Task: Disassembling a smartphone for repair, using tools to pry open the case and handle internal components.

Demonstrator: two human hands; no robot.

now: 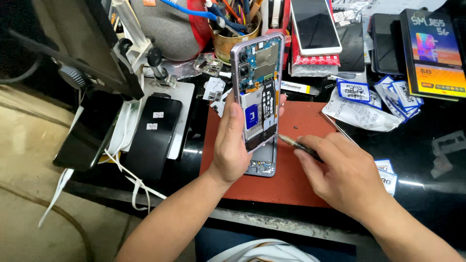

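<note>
A red mat (301, 121) covers the bench, and above it the left hand (232, 148) grips an opened phone (257, 90) (its circuit boards exposed) upright. The right hand (342, 174), over the mat's right side, pinches a screwdriver (296, 144) whose tip touches the phone's lower edge; 1 black screw (296, 127) lies on the mat.

A black phone (154, 136) is laid face down on a white pad at the left of the frame, with white cables (127, 170) trailed beside it. A brass-coloured tin (233, 41) filled with tools is seen at upper centre. Blue-and-white packets (383, 94) and a boxed phone screen (432, 53) are spread over the dark surface (427, 165) at upper right.
</note>
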